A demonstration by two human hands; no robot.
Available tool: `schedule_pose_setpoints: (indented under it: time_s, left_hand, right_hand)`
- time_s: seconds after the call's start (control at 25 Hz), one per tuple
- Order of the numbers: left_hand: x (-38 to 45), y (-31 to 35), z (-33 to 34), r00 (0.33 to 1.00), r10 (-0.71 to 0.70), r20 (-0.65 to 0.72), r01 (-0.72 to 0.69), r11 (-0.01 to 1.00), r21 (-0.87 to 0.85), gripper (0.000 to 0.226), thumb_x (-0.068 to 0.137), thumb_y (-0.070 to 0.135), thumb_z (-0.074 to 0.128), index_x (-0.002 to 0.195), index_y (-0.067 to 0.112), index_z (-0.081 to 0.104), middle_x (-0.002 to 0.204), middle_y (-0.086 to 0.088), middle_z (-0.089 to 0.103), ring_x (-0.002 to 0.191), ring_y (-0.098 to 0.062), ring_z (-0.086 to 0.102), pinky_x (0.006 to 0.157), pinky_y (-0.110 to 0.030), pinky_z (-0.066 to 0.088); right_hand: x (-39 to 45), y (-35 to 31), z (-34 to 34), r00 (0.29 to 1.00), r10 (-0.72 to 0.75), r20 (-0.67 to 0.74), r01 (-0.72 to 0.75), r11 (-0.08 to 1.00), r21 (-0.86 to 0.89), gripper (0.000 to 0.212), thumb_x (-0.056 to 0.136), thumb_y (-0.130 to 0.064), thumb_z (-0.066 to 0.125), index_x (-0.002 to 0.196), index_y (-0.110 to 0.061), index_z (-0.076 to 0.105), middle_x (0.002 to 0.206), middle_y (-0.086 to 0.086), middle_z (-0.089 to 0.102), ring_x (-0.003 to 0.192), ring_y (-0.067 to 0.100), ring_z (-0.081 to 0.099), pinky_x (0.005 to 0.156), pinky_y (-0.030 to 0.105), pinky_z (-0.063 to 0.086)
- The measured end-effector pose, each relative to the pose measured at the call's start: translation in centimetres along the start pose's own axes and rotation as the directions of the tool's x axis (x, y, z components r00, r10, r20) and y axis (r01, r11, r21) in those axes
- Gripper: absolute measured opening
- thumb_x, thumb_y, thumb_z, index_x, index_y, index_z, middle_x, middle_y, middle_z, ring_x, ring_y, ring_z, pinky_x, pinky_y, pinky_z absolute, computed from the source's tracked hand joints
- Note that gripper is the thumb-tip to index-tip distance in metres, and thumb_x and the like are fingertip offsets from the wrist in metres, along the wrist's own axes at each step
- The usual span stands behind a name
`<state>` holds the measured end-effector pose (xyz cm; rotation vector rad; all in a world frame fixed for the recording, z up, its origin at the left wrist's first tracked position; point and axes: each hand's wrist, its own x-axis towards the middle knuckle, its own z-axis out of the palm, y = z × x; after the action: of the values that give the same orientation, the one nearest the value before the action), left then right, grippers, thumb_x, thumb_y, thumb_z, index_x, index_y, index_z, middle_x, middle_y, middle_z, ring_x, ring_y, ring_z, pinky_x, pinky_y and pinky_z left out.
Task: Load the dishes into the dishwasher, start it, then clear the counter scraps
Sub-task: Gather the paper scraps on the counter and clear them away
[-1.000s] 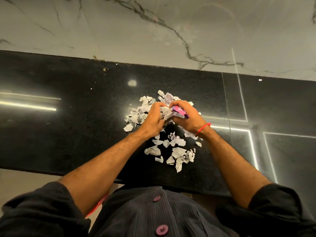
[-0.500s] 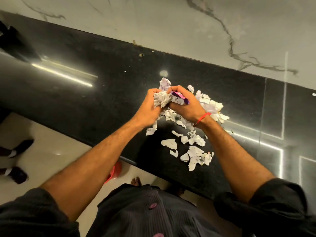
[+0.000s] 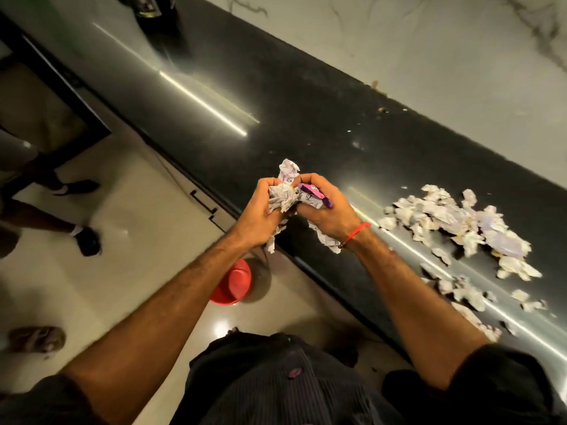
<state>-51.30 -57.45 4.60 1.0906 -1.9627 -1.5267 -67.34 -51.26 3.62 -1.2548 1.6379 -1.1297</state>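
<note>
Scraps, paper, crumpled, one double handful: held between the left hand and the right hand, both with fingers curled tight round the wad and pressed against each other, raised above the front edge of the black counter. A purple wrapper is caught in the right hand's grip on top of the paper. Loose ends: one crumpled tuft stands up above the knuckles, and torn strips hang below both palms, gripped by nothing. Remainder: a scatter of torn paper pieces lies on the counter well to the right of the hands, some close to the front edge. Receptacle, probable: a red bin on the pale floor beside the counter base, below the hands; its opening cannot be made out. Risks, as judged: the hanging strips look likely to drop to the floor if the hands part or shift on the way to the bin; a wad shared between two hands may split when one lets go; a sleeve passing over the counter could sweep the edge pieces off. Other persons' feet stand on the floor to the left, near any path taken.
</note>
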Motion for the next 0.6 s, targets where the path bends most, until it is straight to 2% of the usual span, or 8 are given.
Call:
schedule_pose_setpoints:
  time_s: [0.12,0.24,0.32,0.4,0.52,0.6]
  left_hand:
    - [-1.3,-3.6,-6.0,0.998,-0.023,-0.056,0.021,0.999,-0.037,0.040,0.097,-0.008,0.056,0.132,-0.004,0.038,0.106,-0.012,0.056,0.088,-0.015,0.053,0.073,-0.025,0.048]
    - [-3.2,-8.0,-11.6,0.993,-0.078,-0.091,0.069,0.992,-0.104,0.033,0.099,-0.003,0.057,0.126,0.005,0.040,0.098,-0.007,0.058,0.079,-0.017,0.053,0.067,-0.033,0.047]
    - [-4.4,-10.8,-14.6,0.987,-0.116,-0.107,0.102,0.986,-0.129,0.032,0.099,0.000,0.058,0.125,0.008,0.041,0.100,-0.006,0.058,0.079,-0.014,0.054,0.068,-0.032,0.049]
    - [-5.2,-13.7,-16.9,0.981,-0.165,-0.105,0.152,0.981,-0.124,0.032,0.099,0.000,0.057,0.126,0.003,0.041,0.104,-0.011,0.058,0.080,-0.014,0.054,0.069,-0.030,0.049]
    - [-5.7,-18.2,-18.3,0.964,-0.251,-0.091,0.237,0.960,-0.148,0.033,0.099,-0.002,0.056,0.127,0.003,0.040,0.108,-0.016,0.057,0.078,-0.013,0.054,0.066,-0.026,0.050]
    - [-5.6,-22.2,-18.1,0.942,-0.327,-0.078,0.308,0.931,-0.196,0.035,0.098,-0.002,0.057,0.128,0.006,0.040,0.106,-0.011,0.057,0.076,-0.013,0.054,0.066,-0.027,0.049]
  right_hand:
    - [2.5,-1.4,6.8,0.999,0.003,0.044,-0.003,1.000,-0.010,0.040,0.072,-0.010,0.067,0.109,-0.022,0.062,0.111,0.011,0.064,0.101,0.028,0.063,0.093,0.054,0.050]
    - [4.3,-2.2,13.8,0.995,0.006,0.101,-0.005,1.000,-0.015,0.039,0.069,-0.020,0.068,0.106,-0.030,0.062,0.110,0.005,0.063,0.100,0.022,0.064,0.091,0.049,0.052]
    - [5.1,-1.9,17.9,0.991,0.016,0.135,-0.014,1.000,-0.019,0.039,0.069,-0.022,0.070,0.105,-0.035,0.062,0.111,0.001,0.063,0.102,0.021,0.064,0.092,0.047,0.052]
    - [5.9,-0.8,21.5,0.982,0.057,0.178,-0.056,0.998,-0.011,0.040,0.071,-0.017,0.071,0.106,-0.034,0.062,0.111,0.004,0.064,0.102,0.024,0.064,0.091,0.049,0.053]
    - [6.6,1.9,25.3,0.965,0.136,0.226,-0.134,0.991,-0.026,0.041,0.074,-0.010,0.072,0.107,-0.032,0.062,0.110,0.005,0.064,0.102,0.026,0.064,0.091,0.052,0.052]
    - [7.2,4.9,27.6,0.950,0.200,0.240,-0.203,0.979,-0.014,0.042,0.074,-0.005,0.073,0.109,-0.027,0.063,0.112,0.009,0.064,0.104,0.028,0.064,0.093,0.055,0.051]
